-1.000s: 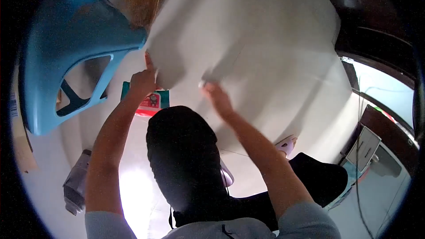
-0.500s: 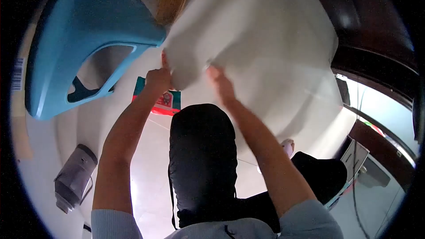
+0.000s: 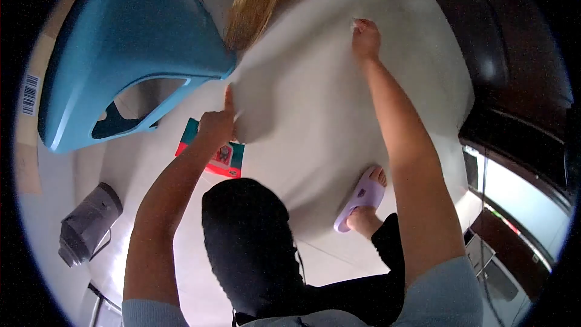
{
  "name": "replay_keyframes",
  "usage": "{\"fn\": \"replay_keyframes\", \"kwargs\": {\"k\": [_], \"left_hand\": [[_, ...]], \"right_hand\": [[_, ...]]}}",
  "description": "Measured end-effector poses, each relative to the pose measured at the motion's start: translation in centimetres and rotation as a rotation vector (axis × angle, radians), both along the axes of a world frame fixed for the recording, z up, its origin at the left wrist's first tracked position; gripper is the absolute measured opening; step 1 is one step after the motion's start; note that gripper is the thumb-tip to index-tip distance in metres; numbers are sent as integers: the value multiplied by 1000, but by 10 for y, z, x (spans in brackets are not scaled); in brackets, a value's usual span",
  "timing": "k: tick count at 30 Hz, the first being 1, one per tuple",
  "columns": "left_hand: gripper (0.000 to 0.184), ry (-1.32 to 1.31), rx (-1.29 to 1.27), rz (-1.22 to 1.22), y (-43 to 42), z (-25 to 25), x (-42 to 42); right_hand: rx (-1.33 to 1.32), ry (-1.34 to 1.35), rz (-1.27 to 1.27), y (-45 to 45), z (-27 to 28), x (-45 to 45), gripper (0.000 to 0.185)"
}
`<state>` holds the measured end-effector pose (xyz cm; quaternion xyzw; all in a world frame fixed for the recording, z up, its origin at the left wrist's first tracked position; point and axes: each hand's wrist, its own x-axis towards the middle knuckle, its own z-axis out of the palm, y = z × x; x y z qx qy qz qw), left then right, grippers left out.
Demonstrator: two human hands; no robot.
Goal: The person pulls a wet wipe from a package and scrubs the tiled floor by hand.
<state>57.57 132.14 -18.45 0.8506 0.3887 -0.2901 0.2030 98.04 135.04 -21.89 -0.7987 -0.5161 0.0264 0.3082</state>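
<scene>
My left hand (image 3: 218, 124) is at left of centre, its index finger stretched forward and the others curled. Beneath its hand and wrist shows a red and green packet (image 3: 225, 156), partly covered; I cannot tell whether those fingers grip it or it lies on the floor. Out to the right and farther forward, my right hand (image 3: 367, 40) is closed in a pinch over the pale floor (image 3: 315, 115). At its fingertips shows a small whitish piece (image 3: 354, 23), too small to name.
A blue plastic stool (image 3: 139, 48) rises at upper left, with broom bristles (image 3: 260, 0) beyond it. A grey flask-like jug (image 3: 91, 224) is at lower left. My foot in a lilac slipper (image 3: 362, 197) stands at right. Dark furniture (image 3: 514, 36) borders the right side.
My right hand has swung forward and to the right, away from the left hand. The left hand keeps its pose near the packet. The view has shifted, bringing my slippered foot into full sight.
</scene>
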Motion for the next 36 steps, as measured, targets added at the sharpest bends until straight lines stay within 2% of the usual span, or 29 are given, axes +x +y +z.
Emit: {"fn": "replay_keyframes", "kwargs": {"k": [2, 4, 5, 6, 8, 9, 11, 14, 15, 16, 18, 20, 22, 23, 25, 26, 27, 28, 29, 30, 31, 32, 33, 34, 35, 36], "left_hand": [[115, 24, 82, -64, -3, -13, -4], [115, 155, 0, -55, 0, 6, 8], [114, 165, -9, -29, 2, 14, 12], [114, 171, 2, -9, 1, 15, 13], [113, 107, 47, -20, -2, 12, 9], [113, 120, 39, -8, -3, 10, 8], [111, 175, -24, -45, 0, 11, 8], [110, 137, 41, -17, -1, 25, 16], [110, 145, 42, -1, -3, 27, 18], [109, 167, 50, 4, -3, 28, 20], [109, 210, 55, 27, -4, 27, 21], [109, 206, 27, 15, -4, 23, 21], [109, 283, 11, 8, -2, 30, 25], [109, 258, 37, -11, -4, 22, 20], [108, 239, 54, -32, -5, 18, 19], [107, 277, 32, -9, -5, 20, 23], [106, 312, 14, 14, -3, 21, 26], [106, 314, 18, 11, -4, 15, 19], [105, 303, 21, -45, -7, 2, 5], [105, 288, 30, -85, -5, 2, 9], [105, 273, 39, -126, -2, 1, 14], [80, 314, 88, -130, -2, 18, 27], [68, 328, 114, -140, -2, 26, 36], [58, 343, 140, -151, -2, 33, 44], [55, 250, 117, -150, -1, 36, 42], [53, 201, 106, -158, -1, 33, 35]], "right_hand": [[1, 72, 51, 27, 1, 26, 20], [35, -157, 215, 55, -20, 51, 27], [56, -158, 231, 72, -37, 54, 27], [135, 159, 273, 90, -66, 59, 30], [260, 195, 443, 107, -79, 41, 31], [308, -89, 562, 100, -66, 6, 31], [-94, 460, 663, 58, -41, -63, 27], [-156, 263, 1175, -30, -24, -111, 28], [-382, 237, 1320, -45, -3, -114, 27], [-377, 244, 1336, -42, -9, -105, 27], [40, -39, 1211, -18, -29, -73, 26], [-355, 284, 784, 44, 36, -57, 27], [22, 57, 836, 78, -6, -40, 27], [24, 70, 835, 72, -13, -49, 27], [-155, 479, 880, 46, -14, -89, 29], [-388, 765, 848, 20, 11, -107, 29], [-11, 377, 1101, -11, -32, -117, 29], [-213, 656, 1172, -45, -36, -128, 26], [-248, 613, 1417, -75, -51, -132, 22], [-308, 364, 1502, -98, -27, -122, 18], [-46, 417, 1662, -107, -13, -110, 14], [-62, 408, 1601, -104, 4, -90, 13], [-11, 371, 1375, -85, -10, -56, 16], [16, 353, 1152, -67, -23, -22, 19], [-70, 365, 693, -38, -33, 19, 24], [33, 250, 541, -10, -26, 79, 24]]}}
